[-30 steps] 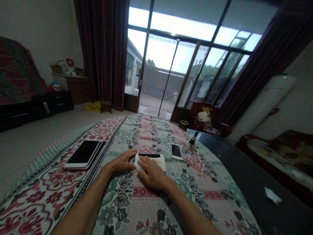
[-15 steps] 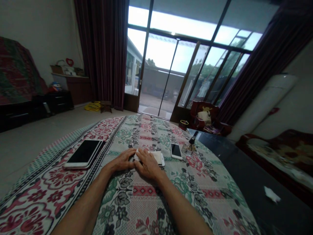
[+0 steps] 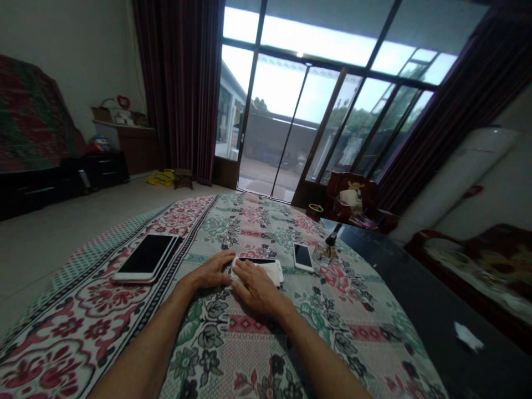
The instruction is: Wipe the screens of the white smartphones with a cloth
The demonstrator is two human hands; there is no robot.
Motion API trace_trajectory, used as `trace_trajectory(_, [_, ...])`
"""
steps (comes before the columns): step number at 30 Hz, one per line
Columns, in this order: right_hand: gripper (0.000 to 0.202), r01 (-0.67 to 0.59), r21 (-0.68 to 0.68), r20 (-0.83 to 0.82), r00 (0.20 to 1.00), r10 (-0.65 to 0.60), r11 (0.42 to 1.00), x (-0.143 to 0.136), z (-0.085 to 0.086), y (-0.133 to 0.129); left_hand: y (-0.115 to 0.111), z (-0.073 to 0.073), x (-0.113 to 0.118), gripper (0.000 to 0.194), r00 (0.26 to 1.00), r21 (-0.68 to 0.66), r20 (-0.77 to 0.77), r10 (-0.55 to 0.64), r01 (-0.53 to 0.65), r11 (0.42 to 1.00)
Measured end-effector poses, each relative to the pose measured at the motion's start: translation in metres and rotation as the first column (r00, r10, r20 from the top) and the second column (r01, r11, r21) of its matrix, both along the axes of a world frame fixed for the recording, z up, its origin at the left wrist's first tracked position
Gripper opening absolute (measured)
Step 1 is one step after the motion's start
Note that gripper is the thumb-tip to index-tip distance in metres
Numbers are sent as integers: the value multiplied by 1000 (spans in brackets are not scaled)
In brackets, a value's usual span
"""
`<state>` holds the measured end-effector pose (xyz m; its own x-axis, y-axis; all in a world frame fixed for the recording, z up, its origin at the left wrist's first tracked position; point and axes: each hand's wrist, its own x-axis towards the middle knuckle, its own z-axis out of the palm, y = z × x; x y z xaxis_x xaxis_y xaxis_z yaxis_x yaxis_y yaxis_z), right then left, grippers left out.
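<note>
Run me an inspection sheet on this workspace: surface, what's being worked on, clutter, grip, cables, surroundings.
Surface: floral tablecloth; dark glossy surface beyond its right edge.
Job's things: white-edged phone lying flat, partly covered by a pale cloth.
Clutter: device stack at left; second phone and clear item with dark top at right; crumpled white piece on the dark surface.
Grip: left hand at the phone's left end; right hand palm-down on the cloth, any pinch hidden.
Cables: nothing seen on the tablecloth.
Surroundings: glass doors ahead, dark curtains, yellow item on the floor.
</note>
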<state>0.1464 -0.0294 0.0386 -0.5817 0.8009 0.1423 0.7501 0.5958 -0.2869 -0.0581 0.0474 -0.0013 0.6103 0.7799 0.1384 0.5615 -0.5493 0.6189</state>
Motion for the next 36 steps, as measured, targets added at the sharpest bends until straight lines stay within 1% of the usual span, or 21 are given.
trace_trajectory(4, [47,55,16,-7,998,-55,998,-5,-3,19,-2,3,3,56,997,41,62,-48,46,998])
trace_trajectory(7, [45,125,20,6,992,-125,992,-8,-6,31,-3,4,5,58,995,62,78,-55,50,997])
trace_trajectory(9, [44,156,37,9,988,-157,987,-9,-7,35,-2,3,5,59,996,62,77,-52,47,997])
trace_trajectory(11, [46,166,58,8,986,-166,984,-10,-8,32,-1,2,5,58,995,70,77,-55,50,996])
trace_trajectory(14, [52,136,52,9,991,-137,989,-7,-7,18,-1,0,4,61,998,65,53,-26,23,998])
trace_trajectory(18, [56,59,-23,25,998,-59,998,6,-6,-10,-4,-1,3,75,998,6,-29,57,-57,998])
trace_trajectory(22, [59,21,-84,32,999,-18,996,19,-4,-25,-7,0,5,80,995,9,-64,77,-76,997])
trace_trajectory(26, [59,21,-86,30,999,-18,996,22,-3,-21,-8,2,9,83,992,24,-97,75,-73,997])
trace_trajectory(29, [56,33,-35,22,999,-32,999,21,-4,-12,-8,2,10,81,994,31,-76,81,-79,996])
trace_trajectory(36, [50,164,86,1,986,-164,983,28,-12,6,-11,6,9,82,994,21,-76,80,-79,997])
